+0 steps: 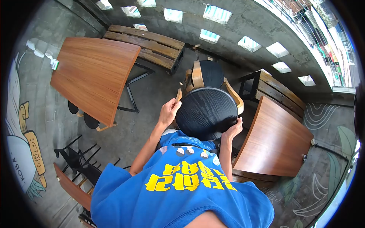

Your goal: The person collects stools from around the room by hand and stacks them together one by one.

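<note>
A stool with a round black seat (pixel 206 113) and light wooden legs is right in front of my body. My left hand (pixel 169 113) grips its left side, fingers closed near the edge of the seat and a wooden leg. My right hand (pixel 232 130) holds the seat's lower right edge, with the fingers partly hidden beneath it. Just beyond the held stool is another black-seated stool (pixel 211 72) with curved wooden legs. The two overlap in view, and whether they touch is unclear.
A brown table (pixel 95 72) is at the left, with stools partly under it and a slatted bench (pixel 146 43) behind. Another brown table (pixel 273 138) and bench (pixel 280 91) are at the right. A black chair (pixel 78 157) stands at lower left.
</note>
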Motion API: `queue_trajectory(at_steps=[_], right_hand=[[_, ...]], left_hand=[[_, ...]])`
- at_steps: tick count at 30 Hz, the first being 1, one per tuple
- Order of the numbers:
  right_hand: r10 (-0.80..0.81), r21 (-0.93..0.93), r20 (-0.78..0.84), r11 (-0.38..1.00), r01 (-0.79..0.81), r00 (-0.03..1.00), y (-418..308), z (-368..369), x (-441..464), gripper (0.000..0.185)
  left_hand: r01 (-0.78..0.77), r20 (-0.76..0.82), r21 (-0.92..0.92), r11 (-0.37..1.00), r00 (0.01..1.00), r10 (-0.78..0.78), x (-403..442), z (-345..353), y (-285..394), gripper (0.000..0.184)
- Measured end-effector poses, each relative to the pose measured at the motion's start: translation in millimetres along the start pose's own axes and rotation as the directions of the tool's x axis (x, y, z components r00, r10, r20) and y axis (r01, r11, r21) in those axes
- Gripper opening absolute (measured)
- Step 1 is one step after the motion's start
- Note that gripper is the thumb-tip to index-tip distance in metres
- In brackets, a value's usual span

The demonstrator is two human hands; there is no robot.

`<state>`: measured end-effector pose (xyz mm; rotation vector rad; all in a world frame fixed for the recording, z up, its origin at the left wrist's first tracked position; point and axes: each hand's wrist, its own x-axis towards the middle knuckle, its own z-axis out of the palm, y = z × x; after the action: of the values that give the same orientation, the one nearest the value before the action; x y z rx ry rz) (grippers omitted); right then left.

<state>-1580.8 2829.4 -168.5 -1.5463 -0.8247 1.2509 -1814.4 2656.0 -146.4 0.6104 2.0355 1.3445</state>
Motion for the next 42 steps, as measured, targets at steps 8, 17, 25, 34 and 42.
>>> queue_trajectory(at_steps=[8,17,25,34,42], right_hand=[[0.022,-0.053,-0.008,0.998,-0.022,1.0,19.7,71.5,90.6,0.035],[-0.03,-0.18,-0.008,0.983,0.028,1.0,61.7,144.0,171.3,0.038],[0.087,-0.349,-0.027,0.933,-0.091,0.996,101.2,178.9,219.4,0.035],[0.348,-0.494,0.006,0.816,-0.3,0.937,173.7,188.6,277.9,0.048],[0.469,-0.526,0.057,0.764,-0.372,0.881,211.8,193.0,314.9,0.054]], left_hand=[[0.126,0.062,0.105,0.986,0.989,-0.133,132.2,46.0,-0.2,0.038],[0.228,0.036,0.248,0.942,0.969,-0.244,258.5,90.8,-34.5,0.043],[0.298,0.049,0.332,0.895,0.942,-0.332,316.7,115.4,-81.0,0.043],[0.596,0.194,0.324,0.735,0.719,-0.668,359.3,160.0,-123.6,0.069],[0.736,0.255,0.233,0.635,0.584,-0.77,385.5,181.6,-187.8,0.075]])
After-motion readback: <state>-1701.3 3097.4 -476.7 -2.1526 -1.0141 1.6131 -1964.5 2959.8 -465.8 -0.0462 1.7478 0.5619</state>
